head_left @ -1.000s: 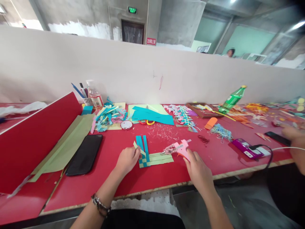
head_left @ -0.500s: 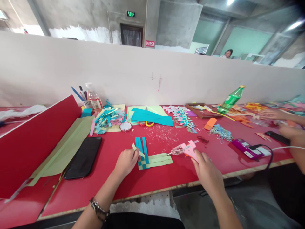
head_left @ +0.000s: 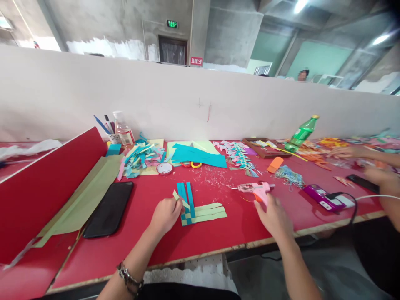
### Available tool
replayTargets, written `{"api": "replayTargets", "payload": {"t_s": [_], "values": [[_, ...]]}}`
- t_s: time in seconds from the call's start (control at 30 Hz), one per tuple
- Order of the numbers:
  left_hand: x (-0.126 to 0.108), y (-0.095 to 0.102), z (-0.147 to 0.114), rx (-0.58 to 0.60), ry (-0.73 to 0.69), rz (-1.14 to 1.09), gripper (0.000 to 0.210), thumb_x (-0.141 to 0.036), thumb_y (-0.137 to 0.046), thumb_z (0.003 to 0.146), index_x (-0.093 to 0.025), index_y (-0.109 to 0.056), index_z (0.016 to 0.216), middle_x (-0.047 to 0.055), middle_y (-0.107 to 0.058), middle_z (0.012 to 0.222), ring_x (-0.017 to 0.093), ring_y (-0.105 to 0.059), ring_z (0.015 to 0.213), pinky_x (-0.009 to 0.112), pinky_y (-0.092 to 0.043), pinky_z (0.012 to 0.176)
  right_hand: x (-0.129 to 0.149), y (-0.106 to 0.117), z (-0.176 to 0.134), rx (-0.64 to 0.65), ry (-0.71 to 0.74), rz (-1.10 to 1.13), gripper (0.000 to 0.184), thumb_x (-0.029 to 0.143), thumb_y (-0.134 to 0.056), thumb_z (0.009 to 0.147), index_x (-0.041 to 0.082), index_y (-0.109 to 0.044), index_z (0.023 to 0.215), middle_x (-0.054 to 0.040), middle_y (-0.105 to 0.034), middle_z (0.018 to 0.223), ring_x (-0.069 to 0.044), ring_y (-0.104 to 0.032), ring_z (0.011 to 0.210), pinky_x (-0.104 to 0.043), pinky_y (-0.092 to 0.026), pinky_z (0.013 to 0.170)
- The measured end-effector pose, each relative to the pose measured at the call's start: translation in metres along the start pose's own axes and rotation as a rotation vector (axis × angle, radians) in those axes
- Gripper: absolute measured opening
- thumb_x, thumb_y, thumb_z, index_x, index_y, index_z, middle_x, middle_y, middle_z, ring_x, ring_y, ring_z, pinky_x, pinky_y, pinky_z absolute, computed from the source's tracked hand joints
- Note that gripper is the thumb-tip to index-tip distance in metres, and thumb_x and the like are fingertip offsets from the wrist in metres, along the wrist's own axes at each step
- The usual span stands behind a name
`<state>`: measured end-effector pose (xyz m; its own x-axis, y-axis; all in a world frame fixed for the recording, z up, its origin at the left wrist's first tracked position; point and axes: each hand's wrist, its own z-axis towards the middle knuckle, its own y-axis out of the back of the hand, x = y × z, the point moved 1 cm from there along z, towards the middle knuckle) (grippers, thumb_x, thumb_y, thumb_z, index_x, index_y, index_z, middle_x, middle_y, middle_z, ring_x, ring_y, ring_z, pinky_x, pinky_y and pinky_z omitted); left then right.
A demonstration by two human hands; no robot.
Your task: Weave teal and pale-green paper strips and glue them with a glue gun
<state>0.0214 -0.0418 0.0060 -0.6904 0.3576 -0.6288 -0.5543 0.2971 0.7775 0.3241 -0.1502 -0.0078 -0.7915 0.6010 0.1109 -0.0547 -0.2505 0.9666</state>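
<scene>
My left hand (head_left: 166, 215) is closed, pinching a pale green paper strip (head_left: 186, 203) folded up at the corner of a woven paper piece (head_left: 188, 218). Blue strips run away from me out of this weave, and pale green ones stretch to the right, flat on the table. My right hand (head_left: 276, 218) is closed about the handle of a pink hot glue gun (head_left: 253, 187). The gun's nozzle points left, apart from the paper. Part of the grip is hidden by my fingers.
Left lie a black phone (head_left: 109, 210) and a red divider (head_left: 56, 191). Behind are paper scraps (head_left: 142, 157), blue sheets (head_left: 200, 154) and a tilted green bottle (head_left: 302, 134). A purple power strip (head_left: 323, 196) is on the right, near another person's hands (head_left: 379, 171).
My right hand has drawn the glue gun right and slightly back from the green strips, its nozzle now more level. My left hand keeps its pinch on the strip.
</scene>
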Motion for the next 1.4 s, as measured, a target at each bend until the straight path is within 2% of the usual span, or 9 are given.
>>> {"api": "replayTargets", "payload": {"t_s": [0.13,0.3,0.37,0.43,0.53,0.63,0.73,0.93,1.4], "values": [[-0.008,0.005,-0.003,0.016,-0.028,0.052,0.045,-0.033,-0.028,0.086,-0.017,-0.064,0.066,0.005,-0.067,0.068,0.015,-0.062,0.066,0.021,-0.039,0.062,0.006,-0.006,0.007,-0.031,-0.011,-0.07,0.046,0.04,-0.031,0.084,0.009,-0.045,0.115,-0.0148,-0.054,0.093,-0.025,-0.054,0.082,-0.031,-0.038,0.06],[-0.013,0.006,-0.008,0.033,-0.18,0.104,0.019,-0.029,-0.042,0.079,-0.02,-0.059,0.078,0.001,-0.065,0.071,0.014,-0.059,0.066,0.019,-0.035,0.056,0.02,-0.004,-0.008,-0.342,0.009,-0.055,0.036,0.033,-0.036,0.083,0.012,-0.053,0.106,-0.0142,-0.054,0.093,-0.027,-0.049,0.084,-0.034,-0.033,0.064],[-0.013,0.004,-0.009,0.021,-0.21,0.172,0.017,-0.025,-0.042,0.079,-0.02,-0.059,0.077,0.001,-0.064,0.075,0.014,-0.059,0.068,0.018,-0.035,0.055,0.031,0.0,-0.019,-0.471,0.082,0.059,0.03,0.028,-0.037,0.082,0.014,-0.055,0.102,-0.0122,-0.054,0.096,-0.025,-0.049,0.085,-0.035,-0.033,0.069],[-0.012,0.002,-0.008,0.022,-0.232,0.233,0.017,-0.021,-0.042,0.078,-0.021,-0.059,0.077,0.001,-0.064,0.078,0.013,-0.058,0.069,0.018,-0.034,0.055,0.046,0.004,-0.032,-0.533,0.209,0.18,0.028,0.025,-0.037,0.082,0.016,-0.057,0.1,-0.0107,-0.054,0.095,-0.023,-0.049,0.087,-0.036,-0.033,0.074],[-0.011,0.001,-0.007,0.043,-0.245,0.275,0.017,-0.02,-0.043,0.078,-0.021,-0.06,0.08,0.001,-0.063,0.081,0.014,-0.058,0.071,0.018,-0.034,0.055,0.074,0.01,-0.055,-0.433,0.414,0.262,0.028,0.021,-0.036,0.083,0.02,-0.059,0.098,-0.0094,-0.053,0.096,-0.021,-0.048,0.089,-0.037,-0.032,0.081],[-0.012,0.002,-0.008,0.042,-0.27,0.297,0.018,-0.022,-0.043,0.079,-0.021,-0.061,0.082,0.001,-0.063,0.082,0.014,-0.059,0.073,0.019,-0.035,0.055,0.102,0.016,-0.076,-0.21,0.623,0.271,0.032,0.023,-0.038,0.083,0.03,-0.055,0.109,-0.0075,-0.049,0.112,-0.022,-0.047,0.097,-0.039,-0.031,0.085],[-0.012,0.002,-0.009,0.041,-0.31,0.318,0.021,-0.024,-0.041,0.081,-0.023,-0.061,0.085,0.001,-0.063,0.083,0.014,-0.059,0.073,0.019,-0.035,0.055,0.122,0.019,-0.087,-0.078,0.717,0.279,0.034,0.033,-0.038,0.084,0.033,-0.05,0.116,-0.0079,-0.044,0.123,-0.025,-0.042,0.109,-0.045,-0.028,0.09],[-0.01,0.0,-0.01,0.042,-0.332,0.342,0.022,-0.023,-0.041,0.081,-0.023,-0.062,0.087,0.001,-0.062,0.084,0.014,-0.059,0.075,0.018,-0.036,0.056,0.132,0.014,-0.088,0.016,0.692,0.259,0.036,0.043,-0.032,0.085,0.031,-0.052,0.113,-0.0086,-0.04,0.129,-0.03,-0.036,0.116,-0.054,-0.021,0.094],[-0.011,0.001,-0.01,0.018,-0.292,0.368,0.024,-0.023,-0.04,0.081,-0.023,-0.064,0.084,0.001,-0.064,0.084,0.014,-0.06,0.074,0.019,-0.035,0.053,0.11,0.009,-0.081,-0.088,0.564,0.19,0.032,0.041,-0.036,0.085,0.031,-0.057,0.107,-0.0085,-0.043,0.126,-0.027,-0.039,0.113,-0.056,-0.019,0.094]]}}
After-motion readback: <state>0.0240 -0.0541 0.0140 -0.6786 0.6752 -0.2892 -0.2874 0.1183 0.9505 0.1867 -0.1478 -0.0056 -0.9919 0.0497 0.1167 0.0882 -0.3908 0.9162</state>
